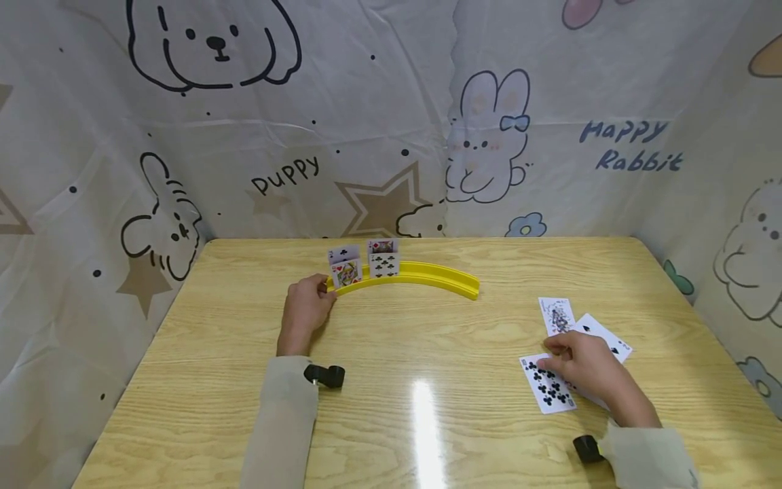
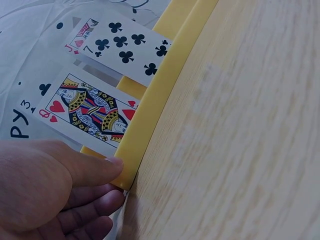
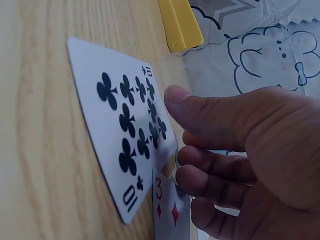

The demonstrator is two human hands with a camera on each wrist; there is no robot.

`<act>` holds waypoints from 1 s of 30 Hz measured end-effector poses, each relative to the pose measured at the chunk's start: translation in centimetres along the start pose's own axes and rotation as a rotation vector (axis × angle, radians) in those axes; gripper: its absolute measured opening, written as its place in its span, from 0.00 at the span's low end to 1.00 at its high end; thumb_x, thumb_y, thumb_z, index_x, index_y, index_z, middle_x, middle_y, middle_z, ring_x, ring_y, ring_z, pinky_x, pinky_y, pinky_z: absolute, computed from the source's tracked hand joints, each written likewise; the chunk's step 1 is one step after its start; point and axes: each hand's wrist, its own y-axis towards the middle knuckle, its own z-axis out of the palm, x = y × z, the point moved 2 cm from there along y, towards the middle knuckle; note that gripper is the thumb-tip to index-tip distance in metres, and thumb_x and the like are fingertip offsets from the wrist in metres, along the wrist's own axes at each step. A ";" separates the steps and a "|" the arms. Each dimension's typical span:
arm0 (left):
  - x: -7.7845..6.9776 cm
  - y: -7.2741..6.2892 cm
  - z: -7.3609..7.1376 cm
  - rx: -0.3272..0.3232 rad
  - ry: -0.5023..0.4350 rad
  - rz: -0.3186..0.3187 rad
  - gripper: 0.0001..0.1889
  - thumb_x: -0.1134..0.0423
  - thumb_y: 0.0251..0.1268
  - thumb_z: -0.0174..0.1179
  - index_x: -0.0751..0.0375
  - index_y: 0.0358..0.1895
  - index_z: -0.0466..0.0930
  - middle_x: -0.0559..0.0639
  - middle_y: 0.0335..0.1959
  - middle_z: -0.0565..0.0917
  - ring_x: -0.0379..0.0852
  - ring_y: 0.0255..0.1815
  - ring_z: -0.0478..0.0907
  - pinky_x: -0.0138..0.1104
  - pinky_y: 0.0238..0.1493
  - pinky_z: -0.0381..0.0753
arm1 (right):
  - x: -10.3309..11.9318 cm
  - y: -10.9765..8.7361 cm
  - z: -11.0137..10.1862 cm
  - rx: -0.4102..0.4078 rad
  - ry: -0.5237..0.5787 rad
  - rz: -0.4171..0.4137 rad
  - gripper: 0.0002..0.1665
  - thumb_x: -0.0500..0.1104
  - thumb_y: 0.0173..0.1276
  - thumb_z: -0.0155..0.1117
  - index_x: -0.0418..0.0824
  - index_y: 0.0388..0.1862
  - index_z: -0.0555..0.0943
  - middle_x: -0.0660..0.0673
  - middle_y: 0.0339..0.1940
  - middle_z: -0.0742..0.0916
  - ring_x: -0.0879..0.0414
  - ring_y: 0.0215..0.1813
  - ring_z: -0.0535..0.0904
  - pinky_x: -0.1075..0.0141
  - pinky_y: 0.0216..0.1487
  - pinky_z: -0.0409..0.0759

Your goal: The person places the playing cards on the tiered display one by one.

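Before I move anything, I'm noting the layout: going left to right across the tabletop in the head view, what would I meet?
Left hand → queen of hearts → seven of clubs → rack's right end → ten of clubs → spade card.

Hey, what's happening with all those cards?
Someone's left hand is pinching one end of a yellow rack. Four cards stand in it, with the queen and the seven in front. Their right hand is over the loose cards on the table, near the ten. I can't tell if it's touching any.
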 end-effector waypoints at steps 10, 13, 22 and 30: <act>0.2 0.2 -0.1 -0.005 0.006 0.013 0.20 0.65 0.66 0.66 0.70 0.59 0.80 0.61 0.45 0.85 0.54 0.46 0.82 0.46 0.50 0.79 | -0.2 -0.1 0.1 0.025 0.001 0.031 0.28 0.47 0.59 0.78 0.27 0.50 0.84 0.48 0.30 0.79 0.54 0.30 0.68 0.59 0.32 0.68; 0.2 0.1 -0.1 -0.002 0.002 0.006 0.20 0.65 0.67 0.66 0.70 0.60 0.79 0.61 0.45 0.84 0.54 0.46 0.82 0.47 0.50 0.79 | -0.3 -0.1 0.2 0.032 0.000 0.039 0.27 0.47 0.59 0.78 0.28 0.49 0.85 0.47 0.30 0.79 0.54 0.30 0.69 0.60 0.32 0.68; 0.1 0.2 -0.1 -0.003 -0.006 -0.003 0.21 0.65 0.67 0.66 0.69 0.60 0.79 0.61 0.46 0.84 0.54 0.47 0.81 0.46 0.50 0.79 | -0.4 0.0 0.4 0.030 0.023 0.072 0.20 0.45 0.58 0.79 0.32 0.42 0.85 0.46 0.34 0.84 0.53 0.33 0.73 0.58 0.35 0.73; -0.1 -0.1 0.0 0.009 -0.014 -0.009 0.21 0.66 0.67 0.66 0.70 0.61 0.79 0.62 0.47 0.84 0.54 0.47 0.81 0.46 0.50 0.79 | -0.4 0.0 0.7 0.035 0.033 0.085 0.15 0.41 0.58 0.78 0.36 0.37 0.82 0.49 0.29 0.81 0.54 0.32 0.73 0.60 0.34 0.72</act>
